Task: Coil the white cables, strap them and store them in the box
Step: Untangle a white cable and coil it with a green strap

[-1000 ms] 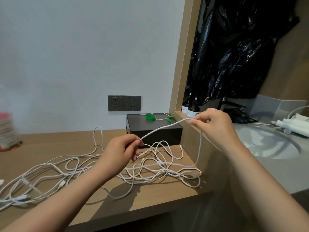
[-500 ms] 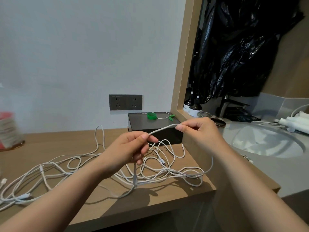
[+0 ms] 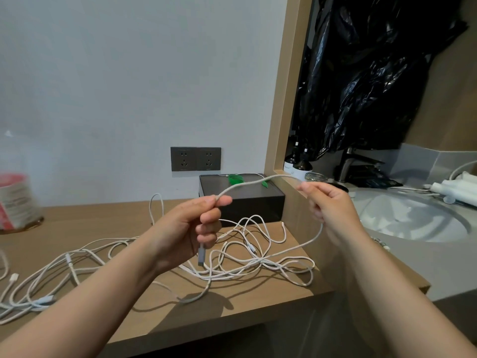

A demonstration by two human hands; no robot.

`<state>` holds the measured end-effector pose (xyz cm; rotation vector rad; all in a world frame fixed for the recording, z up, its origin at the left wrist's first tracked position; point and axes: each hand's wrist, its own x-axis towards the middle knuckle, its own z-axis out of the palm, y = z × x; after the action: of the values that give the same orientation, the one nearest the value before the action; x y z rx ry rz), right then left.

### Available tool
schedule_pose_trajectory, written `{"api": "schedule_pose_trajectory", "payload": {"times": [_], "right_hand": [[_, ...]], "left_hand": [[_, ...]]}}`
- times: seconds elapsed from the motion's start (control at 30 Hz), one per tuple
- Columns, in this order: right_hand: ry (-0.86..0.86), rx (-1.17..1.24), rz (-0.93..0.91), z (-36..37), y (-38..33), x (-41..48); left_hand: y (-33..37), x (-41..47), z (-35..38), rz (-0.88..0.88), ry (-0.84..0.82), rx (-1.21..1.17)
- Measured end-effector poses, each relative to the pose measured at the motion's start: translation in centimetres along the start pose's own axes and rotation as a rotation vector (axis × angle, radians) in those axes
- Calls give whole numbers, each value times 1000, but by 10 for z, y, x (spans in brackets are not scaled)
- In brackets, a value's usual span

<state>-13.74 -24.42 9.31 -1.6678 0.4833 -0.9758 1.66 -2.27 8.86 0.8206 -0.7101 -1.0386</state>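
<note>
Above the tabletop [image 3: 245, 303], a cable [image 3: 245, 183] spanned both hands, the left hand [image 3: 191, 226] gripping near its plug [image 3: 201, 255], the right hand [image 3: 327, 205] pinching farther along. Its tail ran into the tangle [image 3: 258, 264] below, likely to snag during coiling.

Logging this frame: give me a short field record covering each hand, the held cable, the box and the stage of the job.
Left hand: grips the white cable near its end; grey plug hangs below the fist
Right hand: pinches the same cable further along
Cable span: arcs in the air between the hands
Box: black, on the desk by the wall; green straps lie on top
Other cables: tangled loose on the desk
Stage: no coil formed yet
</note>
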Motion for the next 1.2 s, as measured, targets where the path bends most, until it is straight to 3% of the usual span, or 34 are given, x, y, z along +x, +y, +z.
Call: {"api": "schedule_pose_trajectory", "payload": {"times": [0.1,0.37,0.6,0.73,0.9,1.1,1.2], "right_hand": [[33,-25,0,4,-3,1],[8,-394,-197,25,-8,-9],[-276,-755,-384,30,-13,-36],[-367,-845,-433,35,-9,-48],[-365,-778,-398,35,-2,-54],[-164,-292,-142,29,6,-56],[-121,-183,-148,30,3,-59]], "left_hand": [[-7,-2,0,-17,-3,13],[2,4,13,60,-2,48],[10,10,19,217,132,-36],[11,10,19,268,170,-30],[15,12,18,306,241,-105],[13,10,7,285,317,-165],[6,9,8,259,370,-174]]}}
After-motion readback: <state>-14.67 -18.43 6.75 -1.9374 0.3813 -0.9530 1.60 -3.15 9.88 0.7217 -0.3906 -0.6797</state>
